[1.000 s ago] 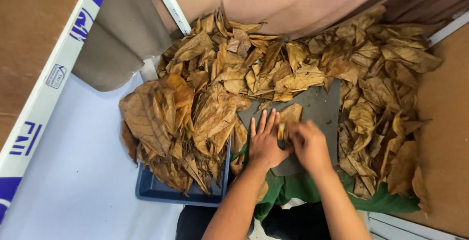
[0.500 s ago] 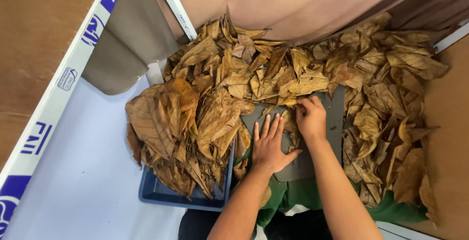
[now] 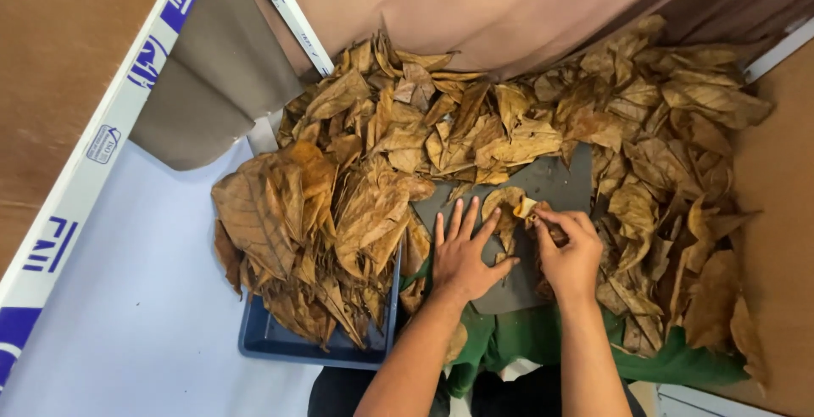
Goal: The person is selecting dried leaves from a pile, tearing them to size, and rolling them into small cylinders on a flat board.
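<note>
Dry leaves [image 3: 475, 137] over grey board [image 3: 555, 181]

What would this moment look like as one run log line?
left hand: flat, pressing dry leaf on grey board | right hand: pinching leaf edge | blue tray: piled leaves, left | loose leaf heap: around board

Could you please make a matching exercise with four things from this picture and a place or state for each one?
Things:
1. left hand
2. right hand
3. blue tray
4. green cloth

States:
A. lies under the leaf heap at the right
B. pinches the edge of a dry leaf
C. holds a stack of big brown leaves
D. flat, fingers spread, on the grey board

Pairs: 1-D, 2-B, 3-C, 4-A
</note>
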